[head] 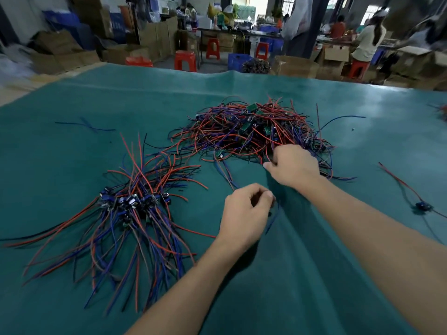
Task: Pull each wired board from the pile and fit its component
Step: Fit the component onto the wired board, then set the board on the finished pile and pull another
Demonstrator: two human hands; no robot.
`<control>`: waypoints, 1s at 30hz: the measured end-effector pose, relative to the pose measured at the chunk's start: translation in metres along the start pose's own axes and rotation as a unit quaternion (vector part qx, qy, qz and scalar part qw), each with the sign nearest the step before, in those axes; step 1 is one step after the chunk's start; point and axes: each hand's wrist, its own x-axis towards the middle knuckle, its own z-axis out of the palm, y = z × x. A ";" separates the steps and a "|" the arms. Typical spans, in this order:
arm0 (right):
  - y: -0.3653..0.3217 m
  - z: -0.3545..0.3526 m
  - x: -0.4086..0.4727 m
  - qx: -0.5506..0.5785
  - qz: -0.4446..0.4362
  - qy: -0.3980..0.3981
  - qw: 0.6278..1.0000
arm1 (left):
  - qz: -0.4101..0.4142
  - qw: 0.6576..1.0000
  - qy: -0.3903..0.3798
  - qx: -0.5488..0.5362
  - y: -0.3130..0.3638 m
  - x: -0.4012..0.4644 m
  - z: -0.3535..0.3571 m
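Observation:
A tangled pile of small green boards with red, blue and black wires [256,126] lies on the teal cloth [121,97] at centre back. My right hand [294,165] reaches into the pile's near edge, its fingers curled among the wires. Closer to me, my left hand [246,213] has its fingers curled, pinching a thin blue wire [272,222] that trails from the pile; what hangs at its end is hidden. A second heap of wired boards [130,204] lies spread out at the left, its boards bunched together in the middle.
One wired board [423,205] lies alone at the right, and a loose blue wire [84,125] at the far left. Beyond the table's far edge stand red stools [185,60], cardboard boxes [297,66], a blue crate [238,61] and people at work.

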 end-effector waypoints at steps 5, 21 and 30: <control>0.017 0.014 0.000 0.133 0.014 0.019 0.991 | -0.015 1.000 0.006 -0.021 -0.002 0.000 0.002; 0.009 -0.014 -0.120 0.564 -0.144 -0.231 0.780 | -0.065 0.986 0.018 -0.154 -0.003 0.007 -0.001; 0.016 0.006 -0.105 0.594 0.064 0.045 0.800 | -0.008 0.996 -0.024 -0.086 -0.005 0.000 0.001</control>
